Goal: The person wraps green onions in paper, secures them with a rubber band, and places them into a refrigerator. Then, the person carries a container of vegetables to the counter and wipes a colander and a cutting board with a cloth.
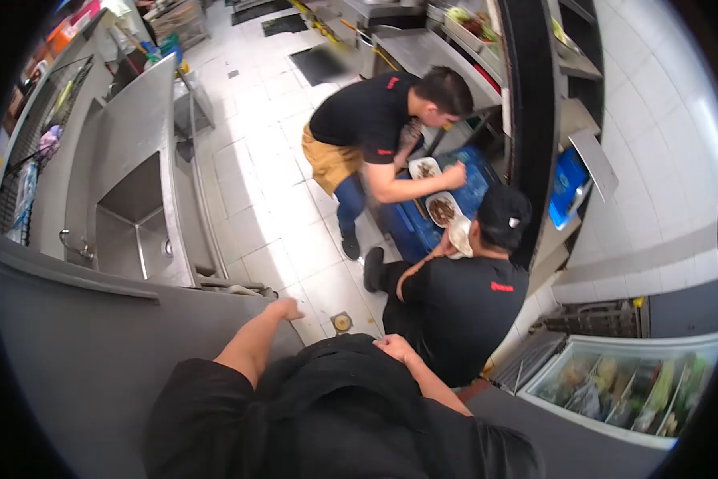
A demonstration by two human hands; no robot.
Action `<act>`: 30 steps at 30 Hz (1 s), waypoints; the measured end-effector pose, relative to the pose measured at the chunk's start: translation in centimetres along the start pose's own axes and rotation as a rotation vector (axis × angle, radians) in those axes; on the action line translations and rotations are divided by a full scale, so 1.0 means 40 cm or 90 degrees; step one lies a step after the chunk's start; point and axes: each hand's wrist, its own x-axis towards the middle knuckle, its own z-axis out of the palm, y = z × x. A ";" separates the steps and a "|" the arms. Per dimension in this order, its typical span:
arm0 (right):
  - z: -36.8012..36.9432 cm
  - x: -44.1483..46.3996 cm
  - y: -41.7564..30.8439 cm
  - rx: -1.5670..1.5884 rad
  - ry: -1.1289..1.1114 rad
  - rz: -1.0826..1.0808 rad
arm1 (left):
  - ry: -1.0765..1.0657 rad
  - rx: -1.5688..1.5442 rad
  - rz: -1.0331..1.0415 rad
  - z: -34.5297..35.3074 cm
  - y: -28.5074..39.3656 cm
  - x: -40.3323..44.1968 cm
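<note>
My left hand (283, 309) is held out over the edge of the grey surface, open and with nothing visible in it. At my waist my right hand (395, 347) rests against the side of my black apron (339, 375), its fingers lying loosely on the cloth. Ahead to the right, two co-workers in black shirts lean over a blue crate (474, 188). On it are a white tray (424, 168) and a second tray with brown food (442, 209). The nearer co-worker holds a pale container (460, 235).
A steel sink (139, 219) is at the left, behind the grey surface (79, 351). A glass-topped chest with bagged produce (626, 391) stands at the lower right. The nearer co-worker (462, 311) crouches close to my right hand. A round drain (342, 322) lies in the tiled floor.
</note>
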 end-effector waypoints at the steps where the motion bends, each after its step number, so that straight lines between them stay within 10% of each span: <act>1: -0.033 0.035 -0.033 -0.043 0.004 -0.012 | 0.075 -0.043 0.018 -0.060 0.000 -0.003; 5: -0.120 0.167 -0.134 -0.185 0.013 -0.044 | 0.334 -0.245 0.007 -0.305 0.009 -0.058; 9: -0.122 0.486 -0.096 -0.012 -0.269 -0.072 | 0.397 -0.355 -0.015 -0.442 -0.073 -0.102; 11: -0.274 0.459 -0.292 0.041 -0.238 0.141 | 0.434 -0.428 0.027 -0.425 -0.154 -0.069; 13: -0.251 0.721 -0.234 -0.374 -0.256 -0.074 | 0.503 -0.444 -0.024 -0.345 -0.238 -0.040; 16: -0.363 0.816 -0.434 -0.399 -0.236 -0.146 | 0.256 -0.570 -0.133 -0.250 -0.308 -0.059; 17: -0.387 0.869 -0.497 -0.386 -0.185 -0.231 | 0.431 -0.426 -0.051 -0.171 -0.343 -0.025; 20: -0.431 1.010 -0.671 -0.374 -0.087 -0.279 | 0.358 -0.206 -0.012 -0.089 -0.418 0.067; 22: -0.503 1.053 -0.819 -0.500 -0.082 -0.268 | 0.186 -0.525 -0.107 -0.016 -0.487 0.073; 30: -0.666 1.298 -1.233 -1.020 0.078 -0.201 | 0.132 -0.601 -0.050 -0.454 -0.868 0.141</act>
